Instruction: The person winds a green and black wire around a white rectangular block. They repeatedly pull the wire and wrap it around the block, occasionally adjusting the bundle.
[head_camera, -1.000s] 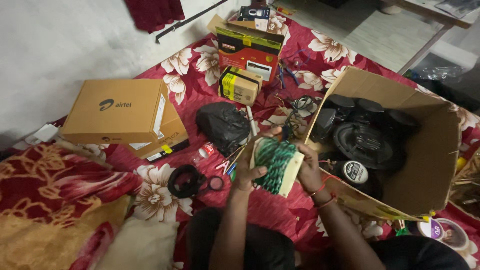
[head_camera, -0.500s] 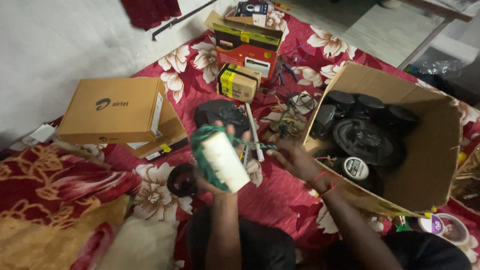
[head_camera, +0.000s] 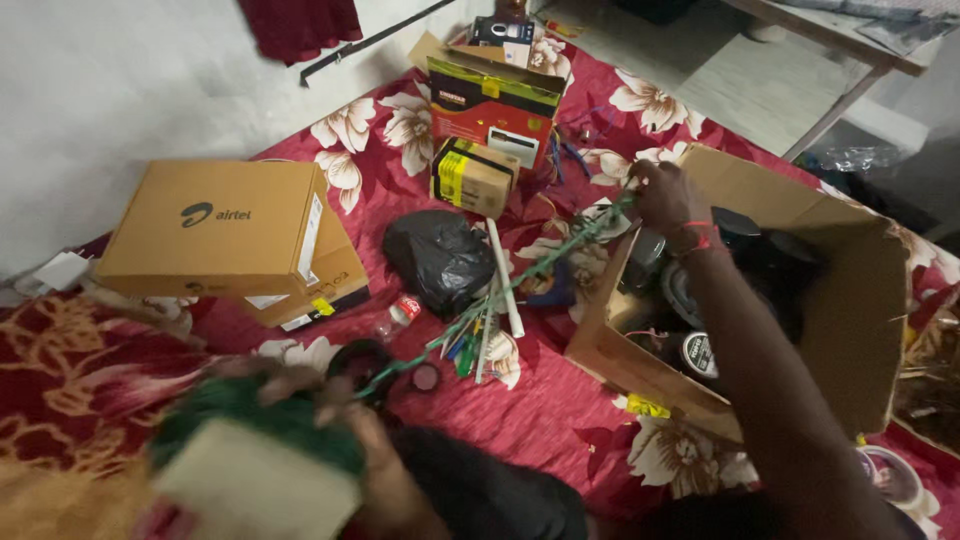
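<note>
The bedspread (head_camera: 560, 420) is deep red, patterned with large cream flowers. A green cord (head_camera: 520, 272) crosses it, running off a card (head_camera: 255, 470) wound in green with a pale cream face. The closed carton (head_camera: 215, 228) near the bedspread's left edge is tan with a black mark and a white side label. The crumpled bag (head_camera: 440, 258) is black. A small box (head_camera: 473, 176) is tan with yellow and black bands; behind it stands a red, yellow and black box (head_camera: 490, 105). The open carton (head_camera: 850, 300) is plain brown. A red thread (head_camera: 700, 238) circles the right wrist.
</note>
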